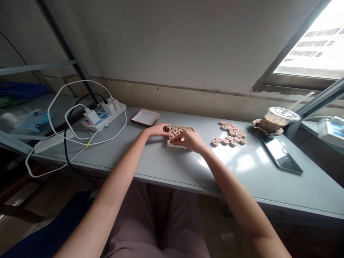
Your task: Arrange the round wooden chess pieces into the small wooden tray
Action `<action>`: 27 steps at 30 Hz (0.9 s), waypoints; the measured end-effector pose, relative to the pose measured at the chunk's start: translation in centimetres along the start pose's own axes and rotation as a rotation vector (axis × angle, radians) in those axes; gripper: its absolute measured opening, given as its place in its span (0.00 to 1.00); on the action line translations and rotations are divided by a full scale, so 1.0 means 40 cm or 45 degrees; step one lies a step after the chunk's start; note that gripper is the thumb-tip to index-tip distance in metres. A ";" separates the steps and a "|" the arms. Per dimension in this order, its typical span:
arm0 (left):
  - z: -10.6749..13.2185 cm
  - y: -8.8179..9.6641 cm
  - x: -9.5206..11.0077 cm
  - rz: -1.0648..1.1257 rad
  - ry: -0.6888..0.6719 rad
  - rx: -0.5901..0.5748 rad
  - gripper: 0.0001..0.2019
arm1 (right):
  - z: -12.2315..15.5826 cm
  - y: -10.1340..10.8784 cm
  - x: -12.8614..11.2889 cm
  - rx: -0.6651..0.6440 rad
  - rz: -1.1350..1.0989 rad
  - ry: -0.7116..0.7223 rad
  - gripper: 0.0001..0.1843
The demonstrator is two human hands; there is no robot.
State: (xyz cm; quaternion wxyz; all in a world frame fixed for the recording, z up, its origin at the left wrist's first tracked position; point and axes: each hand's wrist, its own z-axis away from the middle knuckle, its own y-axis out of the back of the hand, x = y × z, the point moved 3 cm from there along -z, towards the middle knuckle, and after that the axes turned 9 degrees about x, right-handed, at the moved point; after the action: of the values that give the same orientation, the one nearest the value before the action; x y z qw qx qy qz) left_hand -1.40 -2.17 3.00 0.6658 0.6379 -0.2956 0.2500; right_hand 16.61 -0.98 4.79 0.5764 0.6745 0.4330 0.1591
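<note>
A bright window [317, 46]; left of it a plain beige wall [188, 43], below it a grey surface [166, 168] catching daylight.

A long grey table [166, 168] runs along the wall under the window. At its left end lies a white power strip [103, 116] with chargers plugged in, and white cables [113, 139] loop across the surface around it. Just right of the strip sits a shallow lid [145, 117], and near it a small box [177, 132] partly filled with wooden discs. Further right lies a loose cluster of wooden discs [230, 134], then a plastic cup [279, 120] with a straw and a dark phone [281, 154], face up.
</note>
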 end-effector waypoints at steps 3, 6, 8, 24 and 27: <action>0.001 0.000 0.003 -0.013 0.018 0.007 0.46 | -0.002 -0.008 0.004 -0.053 -0.089 -0.151 0.08; -0.001 -0.002 0.000 -0.002 0.020 0.001 0.48 | -0.004 -0.013 0.007 -0.056 -0.173 -0.238 0.08; -0.003 -0.004 -0.003 0.010 0.011 -0.008 0.47 | -0.004 -0.012 0.010 -0.066 -0.241 -0.268 0.09; 0.000 -0.016 -0.009 -0.119 0.056 0.026 0.48 | 0.002 0.041 0.021 -0.041 -0.192 -0.266 0.09; -0.006 -0.026 -0.016 -0.169 0.068 0.078 0.45 | 0.013 0.103 0.098 0.137 0.148 -0.449 0.09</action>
State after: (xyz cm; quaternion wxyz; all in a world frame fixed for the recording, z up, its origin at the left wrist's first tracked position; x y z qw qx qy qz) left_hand -1.10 -1.96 1.80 0.6687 0.6692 -0.2269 0.2313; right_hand 20.87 1.87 7.29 0.5963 0.7455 0.2937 0.0482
